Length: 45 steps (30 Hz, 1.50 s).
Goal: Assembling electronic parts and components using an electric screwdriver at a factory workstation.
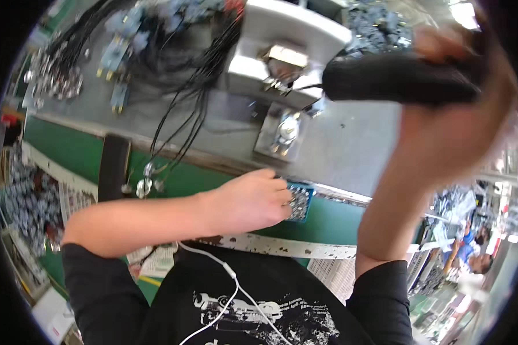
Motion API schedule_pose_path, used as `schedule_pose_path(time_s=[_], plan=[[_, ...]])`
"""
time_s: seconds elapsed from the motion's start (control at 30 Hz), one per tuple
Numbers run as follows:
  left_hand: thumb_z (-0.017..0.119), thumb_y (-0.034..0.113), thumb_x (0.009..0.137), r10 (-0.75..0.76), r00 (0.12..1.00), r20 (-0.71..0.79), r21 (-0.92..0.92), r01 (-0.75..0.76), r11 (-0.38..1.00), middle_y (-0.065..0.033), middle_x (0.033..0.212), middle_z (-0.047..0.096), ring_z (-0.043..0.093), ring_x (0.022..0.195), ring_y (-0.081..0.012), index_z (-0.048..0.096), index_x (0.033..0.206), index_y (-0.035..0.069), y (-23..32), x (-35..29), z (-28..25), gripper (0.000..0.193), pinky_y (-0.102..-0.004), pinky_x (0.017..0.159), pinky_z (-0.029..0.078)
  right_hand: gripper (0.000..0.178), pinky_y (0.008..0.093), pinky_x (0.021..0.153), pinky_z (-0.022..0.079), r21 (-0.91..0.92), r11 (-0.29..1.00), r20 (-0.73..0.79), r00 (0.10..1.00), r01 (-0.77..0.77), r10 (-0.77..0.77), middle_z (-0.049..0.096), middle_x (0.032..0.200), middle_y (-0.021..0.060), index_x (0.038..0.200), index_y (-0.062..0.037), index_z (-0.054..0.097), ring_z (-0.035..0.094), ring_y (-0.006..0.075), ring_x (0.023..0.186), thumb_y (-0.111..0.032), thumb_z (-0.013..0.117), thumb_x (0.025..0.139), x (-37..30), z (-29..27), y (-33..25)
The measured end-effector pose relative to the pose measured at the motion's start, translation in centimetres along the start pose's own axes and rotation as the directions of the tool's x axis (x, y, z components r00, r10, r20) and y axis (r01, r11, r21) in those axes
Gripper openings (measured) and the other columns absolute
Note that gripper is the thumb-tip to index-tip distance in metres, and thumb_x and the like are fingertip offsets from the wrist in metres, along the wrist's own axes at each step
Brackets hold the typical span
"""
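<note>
My right hand [446, 135], raised at the right, grips a black powered screwdriver [380, 80] lying nearly level. Its thin bit points left, toward the metal front of a white bench device [296, 31]. Closer to me, my left hand [250, 201] is closed with bent fingers at a small blue tray [311, 201] of tiny metal parts. Whatever those fingers may pinch is hidden. Between the hands and the device sits a square metal fixture block [265, 141], bearing a round silvery part [289, 129] with brass-coloured prongs.
Black cables [198, 86] sprawl across the grey bench top, some hanging over its front edge with metal ends [145, 185]. Blue-grey plug parts [115, 57] lie at the left, and another heap [377, 29] sits behind the screwdriver. People [479, 261] appear far right.
</note>
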<state>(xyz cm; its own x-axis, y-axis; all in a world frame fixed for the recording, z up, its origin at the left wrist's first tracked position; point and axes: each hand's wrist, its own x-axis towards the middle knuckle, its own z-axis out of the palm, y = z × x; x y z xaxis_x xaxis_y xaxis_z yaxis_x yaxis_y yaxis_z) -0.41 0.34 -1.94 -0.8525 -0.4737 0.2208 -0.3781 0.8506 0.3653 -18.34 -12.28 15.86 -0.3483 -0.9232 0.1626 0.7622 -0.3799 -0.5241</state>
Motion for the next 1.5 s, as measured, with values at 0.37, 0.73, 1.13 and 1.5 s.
schedule_pose_path(time_s=[0.37, 0.73, 1.13, 1.5], plan=[[0.062, 0.012, 0.084, -0.063, 0.998, 0.021, -0.25, 0.066, 0.966, -0.005, 0.092, 0.065, 0.065, 0.09, -0.0237, 0.066, 0.106, 0.009, -0.3, 0.6, -1.3, 0.023, -0.0381, 0.08, 0.052, 0.096, 0.0317, 0.069, 0.06, -0.325, 0.845, 0.379, 0.877, 0.424, -0.294, 0.058, 0.12, 0.017, 0.156, -0.01, 0.016, 0.067, 0.0196, 0.091, 0.011, 0.075, 0.083, -4.9, 3.3, 11.6], [0.07, 0.008, 0.084, -0.338, 0.878, -0.34, -0.053, 0.341, 0.939, -0.003, 0.09, 0.066, 0.064, 0.09, -0.0224, 0.068, 0.092, 0.009, -3.6, 0.5, -7.2, 0.008, -0.039, 0.078, 0.047, 0.055, 0.032, 0.063, 0.055, -0.462, 0.832, 0.583, 0.812, 0.307, 0.024, 0.063, 0.089, 0.0145, 0.136, -0.001, 0.034, 0.064, 0.0194, 0.074, -0.003, 0.067, 0.092, -3.1, -1.0, 5.2], [0.078, 0.018, 0.085, -0.426, 0.842, -0.331, -0.048, 0.436, 0.899, -0.0015, 0.09, 0.063, 0.061, 0.091, -0.0242, 0.066, 0.092, 0.012, -4.3, 1.4, -5.0, 0.015, -0.0401, 0.081, 0.046, 0.038, 0.0296, 0.06, 0.047, -0.735, 0.581, 0.48, 0.873, 0.35, 0.081, 0.055, 0.067, 0.0082, 0.11, 0.008, 0.061, 0.055, 0.0168, 0.061, -0.029, 0.052, 0.105, -6.6, -2.0, 1.1], [0.078, 0.018, 0.084, -0.394, 0.855, -0.337, -0.108, 0.381, 0.918, -0.0006, 0.089, 0.061, 0.062, 0.089, -0.0234, 0.067, 0.091, 0.014, -4.7, 1.1, -4.5, 0.013, -0.0394, 0.077, 0.047, 0.066, 0.0296, 0.06, 0.056, -0.669, 0.723, 0.318, 0.946, 0.175, 0.065, 0.068, 0.09, 0.0087, 0.139, -0.0028, 0.041, 0.069, 0.0163, 0.074, 0.01, 0.075, 0.085, -4.0, 1.3, 5.8]])
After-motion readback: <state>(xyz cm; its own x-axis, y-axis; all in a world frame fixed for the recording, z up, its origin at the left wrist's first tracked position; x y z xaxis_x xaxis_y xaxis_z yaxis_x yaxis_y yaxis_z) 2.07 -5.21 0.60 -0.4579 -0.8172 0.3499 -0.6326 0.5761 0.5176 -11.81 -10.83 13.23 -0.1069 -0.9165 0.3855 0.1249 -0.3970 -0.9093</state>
